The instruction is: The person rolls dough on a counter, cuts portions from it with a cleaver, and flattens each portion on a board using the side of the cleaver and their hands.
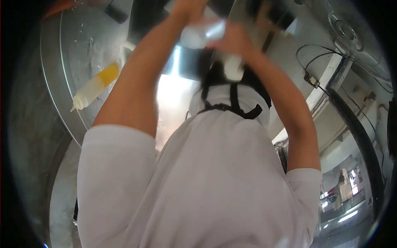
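My right hand (pixel 232 38) is wrapped around a clear, shiny plastic container (pixel 202 34), blurred by motion; its exact kind does not show. My left hand (pixel 191 7) is smeared at the top edge of the view, just above the container, and its fingers cannot be made out. Below my right wrist is a blurred whitish object (pixel 233 68), which I cannot identify. Left of my left forearm, a squeeze bottle (pixel 94 87) with yellow contents and a pointed nozzle lies on a metal surface (pixel 76 53).
A dark object (pixel 115 12) lies at the upper left of the metal surface. A fan (pixel 346 33) with a wire guard stands at upper right. Black cables (pixel 312 78) run along the right side. My white shirt (pixel 215 182) fills the lower middle.
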The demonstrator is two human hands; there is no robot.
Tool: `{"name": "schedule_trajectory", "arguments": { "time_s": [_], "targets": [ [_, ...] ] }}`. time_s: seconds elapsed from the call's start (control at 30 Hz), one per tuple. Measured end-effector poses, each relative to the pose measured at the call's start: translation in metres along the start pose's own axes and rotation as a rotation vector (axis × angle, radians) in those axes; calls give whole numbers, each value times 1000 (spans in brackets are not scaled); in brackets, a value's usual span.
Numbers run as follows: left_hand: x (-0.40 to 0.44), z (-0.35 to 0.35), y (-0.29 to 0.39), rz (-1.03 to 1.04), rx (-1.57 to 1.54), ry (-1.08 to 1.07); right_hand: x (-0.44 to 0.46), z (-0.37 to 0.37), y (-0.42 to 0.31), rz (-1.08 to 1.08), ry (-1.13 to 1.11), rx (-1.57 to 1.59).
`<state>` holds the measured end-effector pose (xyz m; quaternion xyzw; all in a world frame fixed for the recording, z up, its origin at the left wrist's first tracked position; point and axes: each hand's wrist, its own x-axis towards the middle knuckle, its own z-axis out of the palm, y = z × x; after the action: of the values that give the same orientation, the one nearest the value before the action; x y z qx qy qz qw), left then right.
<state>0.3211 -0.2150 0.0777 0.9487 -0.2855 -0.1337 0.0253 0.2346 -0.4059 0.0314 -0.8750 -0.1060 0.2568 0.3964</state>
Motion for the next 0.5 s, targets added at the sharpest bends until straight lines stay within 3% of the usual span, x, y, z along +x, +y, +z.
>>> {"name": "schedule_trajectory", "arguments": {
  "time_s": [0.03, 0.07, 0.13, 0.2, 0.27, 0.3, 0.37, 0.43, 0.5],
  "targets": [
    [-11, 2, 6, 34, 12, -80, -13, 11, 6, -9, -2, -2],
    [-28, 27, 16, 88, 96, -51, -45, 34, 16, -40, 42, -12],
    [-38, 51, 30, 118, -60, 34, -71, 37, 12, -53, 101, -25],
    [-21, 46, 33, 125, -102, 87, -65, 9, 7, 52, 45, -310],
    [-14, 15, 35, -102, -39, 110, -41, -2, 36, -148, 174, -456],
    [-1, 2, 33, -179, -51, -1, -21, -19, 32, -138, 67, -430],
    [4, 14, 15, -275, -54, 201, 19, -67, -3, -56, -156, -383],
    [-1, 13, 7, -317, -93, 227, 17, -66, -16, 26, -273, -346],
    [-20, 23, 12, -175, -97, 176, 1, -41, 4, -211, -226, -206]
  ]
}}
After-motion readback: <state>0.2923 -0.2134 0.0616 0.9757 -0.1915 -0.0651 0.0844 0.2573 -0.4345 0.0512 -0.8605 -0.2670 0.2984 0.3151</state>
